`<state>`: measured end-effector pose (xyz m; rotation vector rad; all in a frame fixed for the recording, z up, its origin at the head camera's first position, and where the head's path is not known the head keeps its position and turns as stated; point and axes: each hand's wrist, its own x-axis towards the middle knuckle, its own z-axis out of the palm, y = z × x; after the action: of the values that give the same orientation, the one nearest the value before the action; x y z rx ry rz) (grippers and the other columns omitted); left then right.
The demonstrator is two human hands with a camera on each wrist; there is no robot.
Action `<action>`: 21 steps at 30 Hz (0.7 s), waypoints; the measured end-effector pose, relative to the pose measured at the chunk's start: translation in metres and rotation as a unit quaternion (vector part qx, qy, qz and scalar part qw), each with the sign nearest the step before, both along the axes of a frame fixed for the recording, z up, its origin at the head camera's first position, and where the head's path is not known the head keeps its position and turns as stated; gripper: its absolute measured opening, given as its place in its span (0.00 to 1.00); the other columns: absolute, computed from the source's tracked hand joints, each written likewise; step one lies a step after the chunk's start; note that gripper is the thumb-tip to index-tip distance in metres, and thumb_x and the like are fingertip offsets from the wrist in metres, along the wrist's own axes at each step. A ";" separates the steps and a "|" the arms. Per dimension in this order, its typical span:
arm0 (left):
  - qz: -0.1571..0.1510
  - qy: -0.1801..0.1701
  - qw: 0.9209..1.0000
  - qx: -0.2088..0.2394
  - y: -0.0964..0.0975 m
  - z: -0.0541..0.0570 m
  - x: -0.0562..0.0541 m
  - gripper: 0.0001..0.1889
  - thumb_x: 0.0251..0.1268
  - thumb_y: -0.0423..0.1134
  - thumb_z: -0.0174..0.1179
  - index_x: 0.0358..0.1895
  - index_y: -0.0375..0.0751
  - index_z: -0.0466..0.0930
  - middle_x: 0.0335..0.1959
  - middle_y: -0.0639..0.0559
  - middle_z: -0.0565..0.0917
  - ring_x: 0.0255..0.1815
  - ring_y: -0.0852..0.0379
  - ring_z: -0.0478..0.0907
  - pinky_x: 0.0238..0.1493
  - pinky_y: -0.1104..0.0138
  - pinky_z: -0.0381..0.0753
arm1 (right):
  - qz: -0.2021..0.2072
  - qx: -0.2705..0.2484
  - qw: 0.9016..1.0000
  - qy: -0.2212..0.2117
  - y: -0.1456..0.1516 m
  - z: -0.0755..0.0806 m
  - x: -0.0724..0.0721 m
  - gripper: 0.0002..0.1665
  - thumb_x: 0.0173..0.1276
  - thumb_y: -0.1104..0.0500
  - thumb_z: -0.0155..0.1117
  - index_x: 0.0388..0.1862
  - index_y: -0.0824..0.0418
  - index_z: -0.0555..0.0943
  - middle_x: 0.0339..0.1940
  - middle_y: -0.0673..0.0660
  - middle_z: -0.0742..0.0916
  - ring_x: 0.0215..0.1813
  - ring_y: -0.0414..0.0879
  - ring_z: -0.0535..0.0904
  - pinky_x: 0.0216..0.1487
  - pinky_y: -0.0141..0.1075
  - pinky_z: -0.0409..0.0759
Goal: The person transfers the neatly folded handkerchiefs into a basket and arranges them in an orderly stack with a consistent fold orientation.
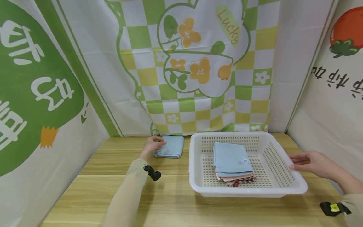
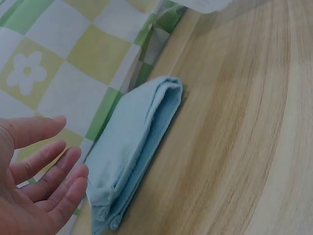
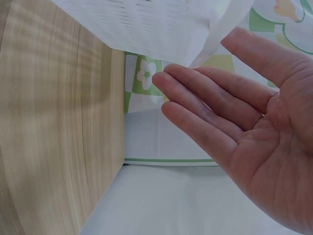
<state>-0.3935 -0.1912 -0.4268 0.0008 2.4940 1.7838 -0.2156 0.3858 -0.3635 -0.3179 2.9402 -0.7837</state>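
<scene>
A folded light blue towel [image 1: 172, 145] lies on the table near the back cloth. My left hand [image 1: 153, 145] is right at its left side, with fingers loosely bent and nothing between them; the left wrist view shows the fingertips beside the towel's edge [image 2: 129, 142]. To the right stands a white plastic basket [image 1: 241, 190] with slotted walls. Inside it lies a stack of folded cloths, a light blue one [image 1: 232, 157] on top, pinkish and dark red patterned ones beneath. At the basket's right rim, my right hand [image 1: 314, 162] has its fingers extended, thumb apart [image 3: 254, 44].
The wooden table [image 1: 158, 201] runs back to a hanging green-and-yellow checked cloth [image 1: 198, 110]. Printed white fabric walls stand on the left [image 1: 93, 126] and right [image 1: 320, 123]. Table surface shows between the basket and my left forearm.
</scene>
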 end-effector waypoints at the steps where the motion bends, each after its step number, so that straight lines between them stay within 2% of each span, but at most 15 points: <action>1: 0.004 0.003 1.000 -0.001 -0.001 -0.002 -0.001 0.19 0.63 0.35 0.62 0.54 0.29 0.74 0.53 0.37 0.77 0.54 0.39 0.76 0.56 0.53 0.77 | 0.000 -0.003 1.000 0.001 0.000 0.000 0.000 0.37 0.62 0.46 0.66 0.58 0.74 0.74 0.46 0.64 0.86 0.39 0.33 0.82 0.36 0.29 0.81; 5: 0.021 0.021 1.000 -0.005 -0.006 -0.009 -0.006 0.19 0.61 0.34 0.62 0.53 0.26 0.75 0.51 0.37 0.79 0.49 0.42 0.78 0.52 0.58 0.79 | 0.000 0.000 1.000 0.008 0.000 0.000 0.000 0.35 0.63 0.48 0.66 0.57 0.75 0.74 0.45 0.64 0.86 0.38 0.32 0.82 0.36 0.29 0.81; 11: 0.055 0.039 0.998 -0.009 -0.012 -0.019 -0.011 0.17 0.58 0.33 0.64 0.49 0.27 0.78 0.45 0.42 0.81 0.36 0.60 0.74 0.41 0.69 0.75 | 0.002 0.003 1.000 0.008 0.000 -0.002 0.000 0.34 0.63 0.50 0.66 0.57 0.75 0.74 0.45 0.64 0.86 0.38 0.33 0.82 0.36 0.28 0.80; 16: 0.072 0.051 0.996 -0.004 -0.015 -0.025 -0.012 0.16 0.56 0.31 0.65 0.47 0.26 0.79 0.42 0.43 0.81 0.39 0.55 0.74 0.39 0.70 0.72 | 0.005 0.001 1.000 0.010 0.000 -0.002 0.000 0.34 0.63 0.50 0.67 0.57 0.76 0.74 0.45 0.64 0.86 0.38 0.32 0.82 0.36 0.28 0.80; 21: 0.088 0.042 0.995 -0.003 -0.016 -0.028 -0.010 0.17 0.56 0.30 0.65 0.49 0.26 0.77 0.46 0.38 0.79 0.50 0.46 0.73 0.50 0.62 0.73 | 0.007 0.004 1.000 0.013 0.000 -0.001 0.000 0.34 0.63 0.50 0.67 0.57 0.76 0.74 0.45 0.64 0.86 0.39 0.32 0.82 0.35 0.28 0.80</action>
<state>-0.4039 -0.2072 -0.4543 -0.1507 2.6322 1.8782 -0.2154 0.3856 -0.3648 -0.3510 2.9611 -0.7703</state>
